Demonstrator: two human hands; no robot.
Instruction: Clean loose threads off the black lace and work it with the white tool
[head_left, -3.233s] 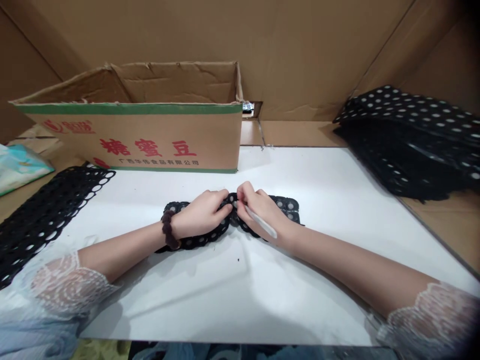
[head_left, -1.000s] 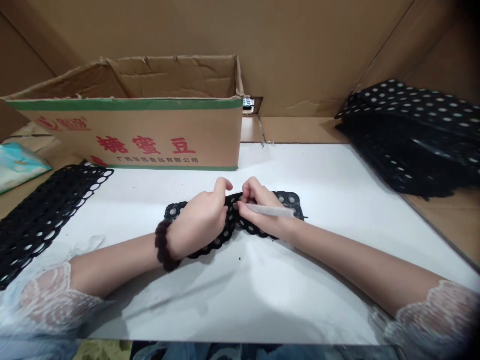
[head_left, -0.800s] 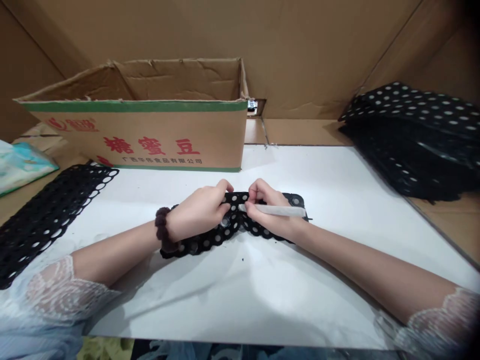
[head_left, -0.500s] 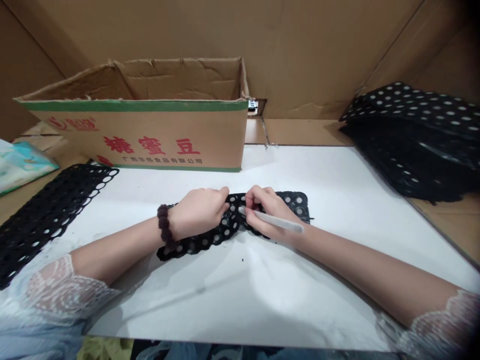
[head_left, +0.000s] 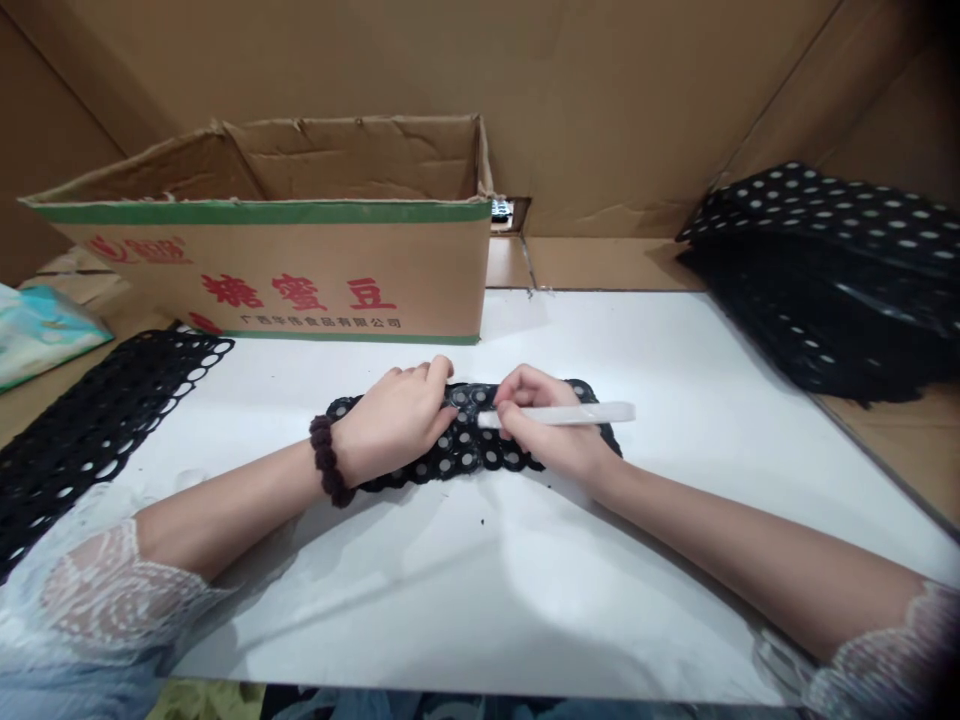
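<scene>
A black perforated sheet (head_left: 445,466) with rows of round holes lies crosswise on the white board. My left hand (head_left: 397,415), with a dark beaded band at its wrist, is closed over the sheet's left half, fingers curled at the far edge and thumb on the holes. In my right hand (head_left: 544,420) is a slim white pen-like tool (head_left: 592,413), pinched between thumb and fingers. Its left end touches or hovers just over the middle of the sheet; I cannot tell which. The hand covers part of the sheet's right half.
An open cardboard box (head_left: 300,270) stands at the back left. Another black perforated sheet (head_left: 97,430) lies along the left side, near a blue-white plastic packet (head_left: 52,330). A black pile of dotted material (head_left: 817,290) sits at the right. Cardboard walls (head_left: 637,110) enclose the back.
The sheet, bent at its middle before, now lies flatter and straighter. My left hand has loosened its pinch and settled on it. The white tool has swung to nearly level.
</scene>
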